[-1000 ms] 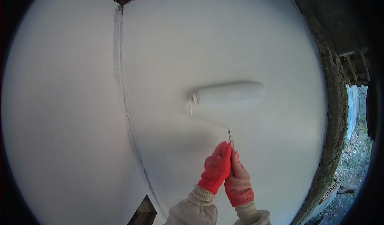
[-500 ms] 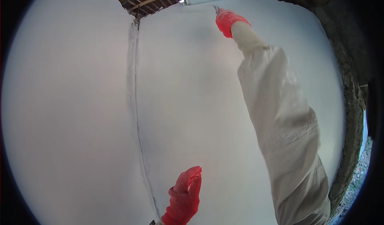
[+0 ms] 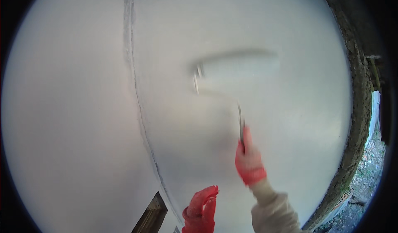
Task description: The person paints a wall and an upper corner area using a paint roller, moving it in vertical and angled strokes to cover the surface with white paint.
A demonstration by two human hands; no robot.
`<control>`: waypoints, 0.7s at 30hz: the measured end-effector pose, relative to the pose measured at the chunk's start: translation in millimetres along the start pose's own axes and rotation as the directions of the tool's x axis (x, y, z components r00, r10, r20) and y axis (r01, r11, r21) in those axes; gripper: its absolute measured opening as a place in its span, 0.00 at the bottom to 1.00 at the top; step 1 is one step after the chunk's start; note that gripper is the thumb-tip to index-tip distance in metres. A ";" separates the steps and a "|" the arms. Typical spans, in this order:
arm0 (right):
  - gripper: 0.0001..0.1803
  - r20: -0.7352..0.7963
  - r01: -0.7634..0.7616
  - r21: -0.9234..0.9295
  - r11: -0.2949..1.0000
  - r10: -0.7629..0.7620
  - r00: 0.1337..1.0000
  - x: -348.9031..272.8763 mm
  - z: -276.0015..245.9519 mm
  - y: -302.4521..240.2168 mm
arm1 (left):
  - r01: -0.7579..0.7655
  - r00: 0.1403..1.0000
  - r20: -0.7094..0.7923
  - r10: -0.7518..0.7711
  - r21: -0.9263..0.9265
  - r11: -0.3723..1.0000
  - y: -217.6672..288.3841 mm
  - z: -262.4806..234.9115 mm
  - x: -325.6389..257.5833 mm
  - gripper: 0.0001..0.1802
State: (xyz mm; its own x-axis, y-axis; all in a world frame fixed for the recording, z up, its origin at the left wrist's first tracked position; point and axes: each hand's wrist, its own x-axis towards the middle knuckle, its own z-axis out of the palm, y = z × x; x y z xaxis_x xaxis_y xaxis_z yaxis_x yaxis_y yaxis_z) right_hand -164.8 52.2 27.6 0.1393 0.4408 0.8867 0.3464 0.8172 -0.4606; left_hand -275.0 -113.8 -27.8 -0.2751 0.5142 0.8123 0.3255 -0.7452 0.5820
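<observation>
The right hand (image 3: pixel 248 160), in a red work glove, has its grip closed around the handle of a white paint roller with a thin metal frame (image 3: pixel 236 69); the fingers wrap the handle fully, so the grip is narrow and holding. The left hand (image 3: pixel 201 210), also in a red glove, is low and free; its fingers look half curled around nothing, and it touches no thing that I can see.

The roller sleeve lies above the right grip and a little to its left, well apart from it, at the end of the bent wire; the sleeve is pressed against the white painted wall (image 3: pixel 74 108); it is blurred, so I cannot tell its exact edges. The thin shaft (image 3: pixel 240 125) goes up from the top of the grip toward it.

What could go wrong, in my judgement: the roller is far above the grip and only one hand holds it, so the sleeve may tilt and press unevenly, which would leave streaks or ridges; a fast stroke, which the blur suggests, could throw small drops of paint onto the glove and the beige sleeve (image 3: pixel 273 210); the roller could also drift left over the vertical grey seam (image 3: pixel 134 92) in the wall and leave a thick line there. Left of the free hand, and a little lower than the right grip, stands a dark wooden post (image 3: pixel 151 214); the left hand may knock against it.
</observation>
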 end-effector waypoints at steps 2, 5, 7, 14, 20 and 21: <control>0.32 -0.078 0.187 -0.104 0.977 -0.195 0.978 -105.2 -6.9 44.3 | -0.033 0.994 0.106 0.024 0.082 0.996 9.6 0.1 -17.4 0.12; 0.31 0.064 -0.003 -0.046 0.999 0.006 0.998 -169.9 -15.1 51.2 | -0.024 0.994 0.108 0.013 0.101 0.995 14.5 -4.7 -29.5 0.12; 0.31 -0.022 0.087 -0.058 0.995 -0.089 0.996 -141.0 -10.2 32.3 | -0.007 0.994 0.111 -0.004 0.098 0.995 16.5 -5.5 -34.2 0.12; 0.26 0.058 -0.154 0.115 0.981 0.148 0.987 112.1 6.6 -81.6 | 0.070 0.995 0.066 -0.077 0.099 0.993 40.1 -25.4 -46.5 0.13; 0.24 0.135 -0.328 -0.030 0.944 0.329 0.934 80.2 11.1 -66.5 | 0.258 0.966 -0.040 -0.257 0.042 0.965 34.1 -43.7 -66.2 0.17; 0.25 0.040 -0.158 -0.002 0.987 0.158 0.987 43.6 17.3 -25.5 | 0.283 0.959 -0.041 -0.281 0.033 0.959 29.4 -42.4 -71.2 0.18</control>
State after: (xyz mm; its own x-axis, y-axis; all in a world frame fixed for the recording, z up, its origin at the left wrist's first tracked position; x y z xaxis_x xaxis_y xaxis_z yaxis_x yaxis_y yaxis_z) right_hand -183.6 57.0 77.3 0.1554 0.5785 0.8007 0.3218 0.7367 -0.5947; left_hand -284.2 -190.4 -70.1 -0.3922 0.6853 0.6136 0.2645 -0.5549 0.7888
